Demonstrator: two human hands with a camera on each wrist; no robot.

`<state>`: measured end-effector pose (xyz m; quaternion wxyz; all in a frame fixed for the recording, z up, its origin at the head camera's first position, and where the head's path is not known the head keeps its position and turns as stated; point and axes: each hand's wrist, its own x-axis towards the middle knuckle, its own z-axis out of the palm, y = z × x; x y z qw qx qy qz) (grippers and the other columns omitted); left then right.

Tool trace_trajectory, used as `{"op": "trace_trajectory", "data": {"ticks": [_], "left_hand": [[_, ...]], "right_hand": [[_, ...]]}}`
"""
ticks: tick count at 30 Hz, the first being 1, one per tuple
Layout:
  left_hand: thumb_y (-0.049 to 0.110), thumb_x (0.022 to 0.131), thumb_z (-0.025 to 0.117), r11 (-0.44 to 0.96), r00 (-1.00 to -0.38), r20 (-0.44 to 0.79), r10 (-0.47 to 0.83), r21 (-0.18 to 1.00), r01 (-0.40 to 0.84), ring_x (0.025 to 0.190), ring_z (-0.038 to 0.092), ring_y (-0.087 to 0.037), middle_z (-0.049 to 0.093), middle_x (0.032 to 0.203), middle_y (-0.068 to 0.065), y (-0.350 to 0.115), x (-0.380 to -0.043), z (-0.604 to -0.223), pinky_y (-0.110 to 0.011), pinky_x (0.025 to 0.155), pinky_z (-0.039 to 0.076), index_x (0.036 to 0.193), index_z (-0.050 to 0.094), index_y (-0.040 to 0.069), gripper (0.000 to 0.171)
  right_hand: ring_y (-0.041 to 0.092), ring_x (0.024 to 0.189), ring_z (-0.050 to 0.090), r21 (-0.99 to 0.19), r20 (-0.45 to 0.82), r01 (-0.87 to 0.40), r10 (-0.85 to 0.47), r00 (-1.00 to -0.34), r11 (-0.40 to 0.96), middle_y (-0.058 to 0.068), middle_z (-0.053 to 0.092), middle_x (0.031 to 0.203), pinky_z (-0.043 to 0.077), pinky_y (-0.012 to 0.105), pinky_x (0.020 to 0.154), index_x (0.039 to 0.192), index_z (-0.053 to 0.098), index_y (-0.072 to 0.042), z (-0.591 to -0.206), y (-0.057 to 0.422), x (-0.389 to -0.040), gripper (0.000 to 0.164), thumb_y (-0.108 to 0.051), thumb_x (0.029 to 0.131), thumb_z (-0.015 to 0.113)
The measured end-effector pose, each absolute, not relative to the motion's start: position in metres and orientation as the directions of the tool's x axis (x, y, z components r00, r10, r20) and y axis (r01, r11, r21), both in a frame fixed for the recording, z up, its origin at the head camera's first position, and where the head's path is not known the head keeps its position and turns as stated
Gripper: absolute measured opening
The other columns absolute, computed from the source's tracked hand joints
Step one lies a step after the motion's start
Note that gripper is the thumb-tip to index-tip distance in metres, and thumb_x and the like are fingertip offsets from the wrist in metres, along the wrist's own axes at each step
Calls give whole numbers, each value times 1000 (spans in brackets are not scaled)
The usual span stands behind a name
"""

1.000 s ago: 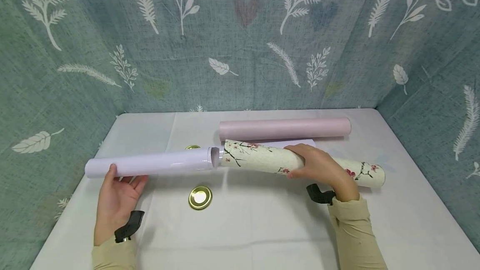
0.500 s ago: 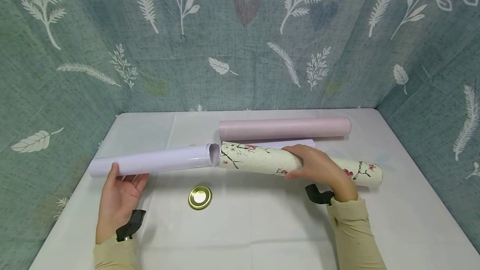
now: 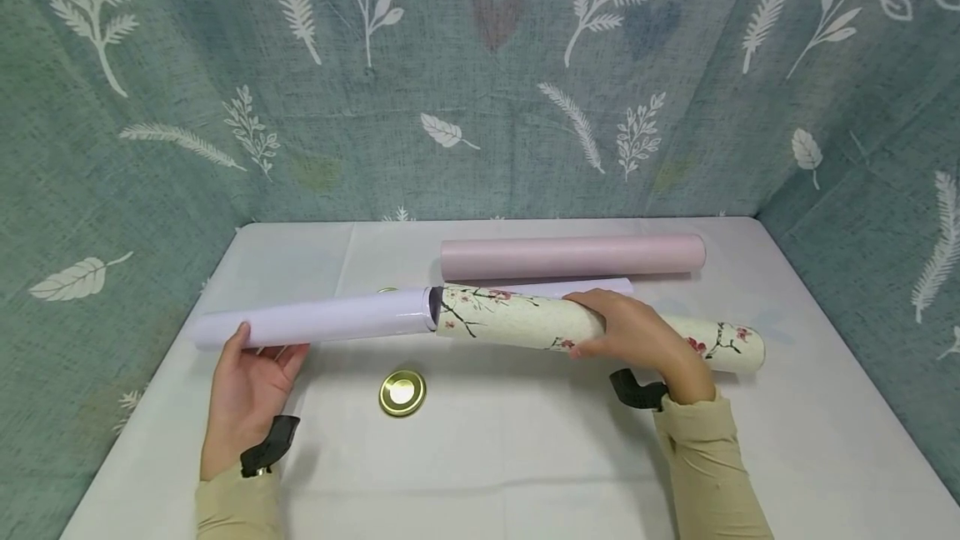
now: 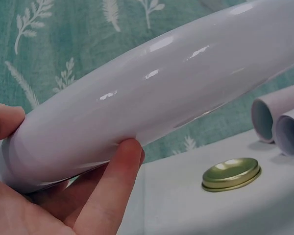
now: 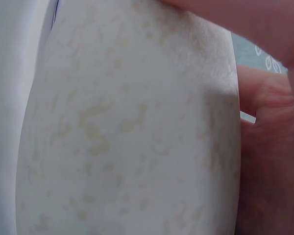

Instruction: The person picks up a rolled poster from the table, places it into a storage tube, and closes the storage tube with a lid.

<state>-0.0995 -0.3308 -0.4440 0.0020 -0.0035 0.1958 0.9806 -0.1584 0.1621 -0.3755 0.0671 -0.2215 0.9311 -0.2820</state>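
My left hand (image 3: 251,394) grips a pale lilac roll (image 3: 322,322) near its left end, thumb on the near side and fingers beneath. In the left wrist view the glossy roll (image 4: 152,83) slants up and away. My right hand (image 3: 637,336) holds a cream roll with plum-blossom print (image 3: 517,319) from above, around its middle. The lilac roll's dark open right end meets the cream roll's left end, nearly in line. Both rolls are raised, casting shadows on the table. In the right wrist view the cream roll (image 5: 122,127) fills most of the frame.
A pink roll (image 3: 573,257) lies at the back of the white table (image 3: 480,457). Another lilac roll (image 3: 603,286) is partly hidden behind the cream one. One gold lid (image 3: 402,393) lies in front; a second lid (image 3: 387,289) barely shows behind the held lilac roll.
My left hand has moved right with the lilac roll, closing the gap to the cream roll. The cream roll has shifted slightly left, its left end a little lower.
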Motion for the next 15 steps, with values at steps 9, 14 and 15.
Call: {"op": "trace_trajectory", "data": {"ticks": [9, 14, 15], "left_hand": [[21, 96, 39, -914, -1000, -7, 11, 406, -13, 114, 41, -33, 37, 122, -12, -330, -99, -443, -46, 99, 26, 130, 18, 21, 40], [20, 96, 39, -894, -1000, -10, -4, 447, -1, 114, 41, -32, 36, 123, -11, -328, -100, -442, -46, 99, 27, 130, 15, 21, 42], [20, 96, 39, -887, -1000, -11, -9, 461, 3, 114, 40, -32, 35, 123, -11, -328, -100, -441, -46, 99, 27, 131, 14, 21, 42]], "right_hand": [[8, 95, 49, -556, 3, -380, -456, -890, 739, -16, 51, 113, 40, 33, 79, 120, 48, -41, -375, 161, -158, 65, -47, 62, 77], [8, 97, 49, -549, 1, -382, -456, -890, 744, -15, 51, 114, 40, 33, 80, 121, 48, -39, -375, 160, -158, 66, -48, 62, 76], [8, 97, 49, -547, 1, -383, -457, -889, 744, -15, 51, 115, 40, 33, 81, 121, 48, -39, -375, 160, -158, 66, -48, 62, 76]]}}
